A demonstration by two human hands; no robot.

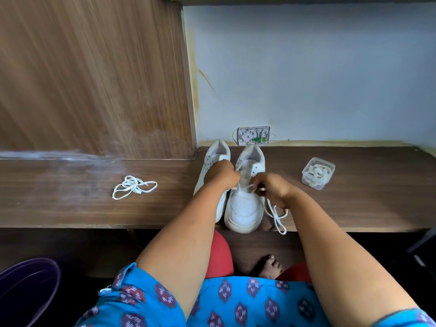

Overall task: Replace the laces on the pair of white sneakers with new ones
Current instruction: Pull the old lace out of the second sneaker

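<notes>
Two white sneakers stand side by side on the dark wooden bench (pixel 354 208), toes toward the person, heels near the wall. The left hand (pixel 221 174) lies over the left sneaker (pixel 213 159) and reaches across to the throat of the right sneaker (pixel 245 204), its fingers curled and pinching the lace (pixel 276 214) at the eyelets. The right hand (pixel 271 186) pinches the same lace just beside the shoe; its loose end trails down the bench to the front edge. A removed lace (pixel 133 186) lies in a loose tangle well to the left. To the right sits a small clear plastic box (pixel 318 173) with coiled laces inside. A purple bin (pixel 28 289) shows at lower left.
</notes>
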